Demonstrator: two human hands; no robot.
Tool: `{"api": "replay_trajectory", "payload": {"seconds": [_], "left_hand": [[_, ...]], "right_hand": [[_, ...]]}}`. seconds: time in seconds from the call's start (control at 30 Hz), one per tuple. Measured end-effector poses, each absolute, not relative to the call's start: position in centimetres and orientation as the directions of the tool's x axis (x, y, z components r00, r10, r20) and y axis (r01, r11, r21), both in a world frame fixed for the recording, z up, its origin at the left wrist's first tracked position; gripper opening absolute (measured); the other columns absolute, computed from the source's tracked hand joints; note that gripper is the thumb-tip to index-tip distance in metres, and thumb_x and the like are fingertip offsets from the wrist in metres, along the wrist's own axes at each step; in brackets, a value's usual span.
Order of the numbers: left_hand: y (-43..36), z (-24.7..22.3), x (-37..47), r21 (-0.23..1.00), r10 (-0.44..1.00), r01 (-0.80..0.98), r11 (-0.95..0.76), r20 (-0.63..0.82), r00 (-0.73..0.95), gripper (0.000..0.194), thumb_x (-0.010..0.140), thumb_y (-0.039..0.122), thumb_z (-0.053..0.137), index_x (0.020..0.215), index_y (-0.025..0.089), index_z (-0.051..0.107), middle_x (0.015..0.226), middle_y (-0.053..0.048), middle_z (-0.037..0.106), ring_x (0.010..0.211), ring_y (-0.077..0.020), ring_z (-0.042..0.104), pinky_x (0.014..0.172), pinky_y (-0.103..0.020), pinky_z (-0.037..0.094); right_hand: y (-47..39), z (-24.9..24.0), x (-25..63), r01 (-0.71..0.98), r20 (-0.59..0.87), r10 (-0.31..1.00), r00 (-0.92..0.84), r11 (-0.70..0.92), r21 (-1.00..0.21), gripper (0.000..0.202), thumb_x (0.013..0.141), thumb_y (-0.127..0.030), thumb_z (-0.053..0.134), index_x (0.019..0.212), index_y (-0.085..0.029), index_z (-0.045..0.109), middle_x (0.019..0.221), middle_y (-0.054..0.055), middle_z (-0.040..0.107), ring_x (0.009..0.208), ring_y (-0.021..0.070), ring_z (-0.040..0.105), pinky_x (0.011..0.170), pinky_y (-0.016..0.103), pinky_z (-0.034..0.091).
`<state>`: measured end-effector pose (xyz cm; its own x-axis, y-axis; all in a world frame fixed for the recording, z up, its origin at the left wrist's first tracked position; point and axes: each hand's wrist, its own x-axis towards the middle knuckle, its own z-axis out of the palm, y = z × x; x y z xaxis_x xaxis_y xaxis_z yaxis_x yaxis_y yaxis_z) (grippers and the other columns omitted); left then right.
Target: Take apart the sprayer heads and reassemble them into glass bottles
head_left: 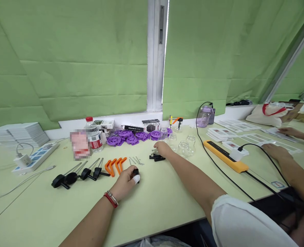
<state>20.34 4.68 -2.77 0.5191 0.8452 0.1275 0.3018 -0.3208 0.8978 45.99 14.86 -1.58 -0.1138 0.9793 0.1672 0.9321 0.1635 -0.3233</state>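
My left hand (127, 181) is closed round a small black part (136, 171) above the table. Stretched forward, my right hand (163, 150) is over some small springs (154, 153), beside several black tubes (157, 157); its fingertips are partly hidden, and anything in them is too small to name. Left of my left hand lie orange levers (115, 166), several black knobs with metal rods (86, 174), and loose screws (135, 160). Purple wheel-shaped parts (132, 140) lie behind, with clear glass jars (183, 147) to the right of my right hand.
A red-capped bottle (95, 139) stands at the back left, near a white power strip (40, 159). An orange power strip (225, 156) with black cables lies at the right. Another person's hands (277, 152) rest over sheets at the far right.
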Motion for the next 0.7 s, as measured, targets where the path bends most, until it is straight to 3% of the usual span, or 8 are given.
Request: {"api": "replay_trajectory", "payload": {"seconds": [0.2,0.43,0.7], "left_hand": [[4.9,-2.9,20.1,0.898,0.836,0.309,-0.315,0.108,0.538,0.013,0.079,0.031,0.051,0.085,0.019,0.047,0.074,0.001,0.053,0.07,-0.0148,0.049,0.064,-0.026,0.038],[5.0,-2.9,20.0,0.902,0.822,0.3,-0.309,0.095,0.561,0.011,0.08,0.029,0.051,0.084,0.019,0.046,0.072,0.002,0.051,0.069,-0.0141,0.048,0.063,-0.025,0.037],[5.2,-3.2,20.0,0.911,0.815,0.281,-0.302,0.094,0.572,0.012,0.081,0.029,0.052,0.083,0.019,0.046,0.073,0.001,0.052,0.069,-0.0142,0.049,0.064,-0.026,0.038]], "right_hand": [[15.9,-0.8,45.6,0.972,0.046,0.992,-0.121,0.128,-0.198,0.028,0.068,-0.013,0.063,0.094,-0.02,0.071,0.092,0.008,0.068,0.088,0.0192,0.06,0.072,0.022,0.04],[16.2,-0.7,45.4,0.981,0.021,0.989,-0.148,0.149,-0.126,0.023,0.07,-0.014,0.061,0.089,-0.02,0.072,0.088,0.008,0.068,0.086,0.0194,0.06,0.069,0.022,0.038],[16.7,-0.4,45.3,0.965,0.007,0.978,-0.207,0.205,-0.163,0.044,0.066,-0.003,0.06,0.106,-0.022,0.067,0.1,0.008,0.067,0.093,0.022,0.06,0.073,0.024,0.041]]}}
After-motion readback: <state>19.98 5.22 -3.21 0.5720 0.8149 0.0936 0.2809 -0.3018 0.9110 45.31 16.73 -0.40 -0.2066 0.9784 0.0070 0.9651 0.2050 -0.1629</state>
